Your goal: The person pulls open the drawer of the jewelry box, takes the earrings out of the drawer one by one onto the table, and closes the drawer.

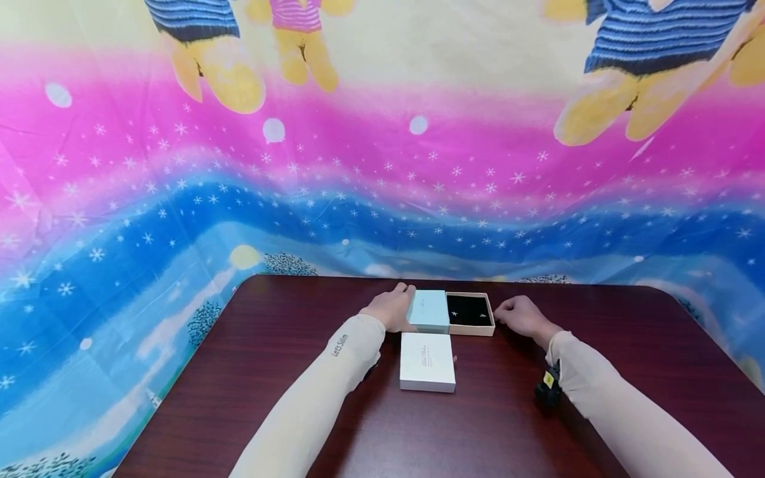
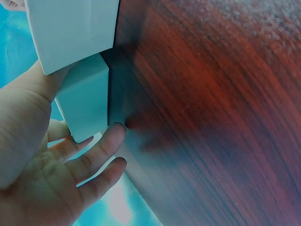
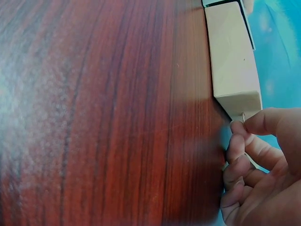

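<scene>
A printed cloth (image 1: 382,166) is hanging behind a dark red-brown table (image 1: 287,425), where a white box (image 1: 412,365) is lying just in front of a pale blue box (image 1: 429,312) and a beige tray (image 1: 471,330) is meeting the latter's right edge. The left hand (image 1: 390,310) is gripping the pale blue box from its left side, while the right hand (image 1: 523,316) is pinching what seems to be a thin tab (image 3: 243,116) at the tray's right end, and two tiny silvery pieces (image 1: 483,315) are resting on the tray's black lining (image 1: 468,307)
</scene>
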Action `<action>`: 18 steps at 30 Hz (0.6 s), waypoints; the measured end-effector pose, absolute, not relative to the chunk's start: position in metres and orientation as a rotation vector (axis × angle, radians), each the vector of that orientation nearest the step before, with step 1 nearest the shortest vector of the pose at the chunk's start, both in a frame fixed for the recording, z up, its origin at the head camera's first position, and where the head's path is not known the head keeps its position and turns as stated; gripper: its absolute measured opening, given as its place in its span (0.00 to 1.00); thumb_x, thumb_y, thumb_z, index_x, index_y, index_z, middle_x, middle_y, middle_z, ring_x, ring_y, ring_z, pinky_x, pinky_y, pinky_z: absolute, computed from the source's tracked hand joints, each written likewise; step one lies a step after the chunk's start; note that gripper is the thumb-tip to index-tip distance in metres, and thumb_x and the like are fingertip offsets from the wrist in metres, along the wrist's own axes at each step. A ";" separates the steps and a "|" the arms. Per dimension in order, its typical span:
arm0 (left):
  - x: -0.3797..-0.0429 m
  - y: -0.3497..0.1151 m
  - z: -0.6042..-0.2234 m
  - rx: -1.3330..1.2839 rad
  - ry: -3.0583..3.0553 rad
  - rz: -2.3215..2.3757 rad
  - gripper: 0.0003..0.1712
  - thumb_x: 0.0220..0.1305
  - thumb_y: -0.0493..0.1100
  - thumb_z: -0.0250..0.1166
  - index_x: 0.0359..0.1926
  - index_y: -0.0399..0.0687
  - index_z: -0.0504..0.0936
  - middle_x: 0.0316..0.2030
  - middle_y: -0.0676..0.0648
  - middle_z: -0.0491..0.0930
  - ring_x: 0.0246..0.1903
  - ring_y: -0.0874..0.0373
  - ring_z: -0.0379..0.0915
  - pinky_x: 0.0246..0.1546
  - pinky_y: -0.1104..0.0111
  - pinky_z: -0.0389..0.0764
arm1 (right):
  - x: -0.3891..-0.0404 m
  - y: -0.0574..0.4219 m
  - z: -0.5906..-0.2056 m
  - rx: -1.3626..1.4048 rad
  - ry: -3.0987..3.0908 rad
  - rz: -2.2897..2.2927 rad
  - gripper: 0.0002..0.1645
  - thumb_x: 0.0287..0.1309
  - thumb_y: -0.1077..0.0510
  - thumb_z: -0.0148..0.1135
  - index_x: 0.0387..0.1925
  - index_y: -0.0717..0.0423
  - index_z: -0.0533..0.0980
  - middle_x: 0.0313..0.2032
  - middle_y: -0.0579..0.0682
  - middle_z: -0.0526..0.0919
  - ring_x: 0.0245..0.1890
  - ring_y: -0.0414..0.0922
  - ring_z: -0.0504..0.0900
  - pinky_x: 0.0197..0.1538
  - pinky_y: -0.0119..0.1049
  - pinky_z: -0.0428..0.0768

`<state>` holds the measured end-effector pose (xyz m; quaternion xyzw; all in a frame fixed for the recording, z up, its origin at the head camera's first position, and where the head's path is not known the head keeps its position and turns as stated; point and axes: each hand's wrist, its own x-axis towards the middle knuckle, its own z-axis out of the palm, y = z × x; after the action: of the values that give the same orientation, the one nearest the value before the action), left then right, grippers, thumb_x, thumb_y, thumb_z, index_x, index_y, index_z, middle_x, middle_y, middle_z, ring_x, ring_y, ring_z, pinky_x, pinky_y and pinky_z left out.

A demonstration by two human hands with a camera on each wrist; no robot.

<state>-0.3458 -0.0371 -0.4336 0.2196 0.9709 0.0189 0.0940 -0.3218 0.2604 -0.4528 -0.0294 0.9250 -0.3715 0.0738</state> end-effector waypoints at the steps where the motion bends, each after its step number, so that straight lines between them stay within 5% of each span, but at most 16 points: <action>1: -0.346 -0.037 -0.433 0.654 2.877 0.054 0.56 0.61 0.61 0.72 0.80 0.49 0.51 0.77 0.44 0.56 0.62 0.52 0.76 0.60 0.62 0.79 | -0.322 0.260 -0.453 -0.090 2.779 -1.117 0.16 0.67 0.63 0.52 0.31 0.64 0.84 0.29 0.53 0.81 0.23 0.43 0.69 0.36 0.37 0.70; 18: -0.347 -0.039 -0.433 0.692 2.872 0.047 0.57 0.62 0.61 0.71 0.80 0.46 0.51 0.78 0.42 0.55 0.64 0.51 0.74 0.59 0.63 0.80 | -0.322 0.263 -0.454 -0.099 2.758 -1.120 0.18 0.70 0.62 0.50 0.42 0.68 0.84 0.42 0.63 0.85 0.32 0.45 0.75 0.38 0.37 0.72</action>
<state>-0.3472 -0.0389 -0.4331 0.2332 0.9678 0.0158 0.0933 -0.3221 0.2628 -0.4537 -0.0330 0.9229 -0.3749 0.0816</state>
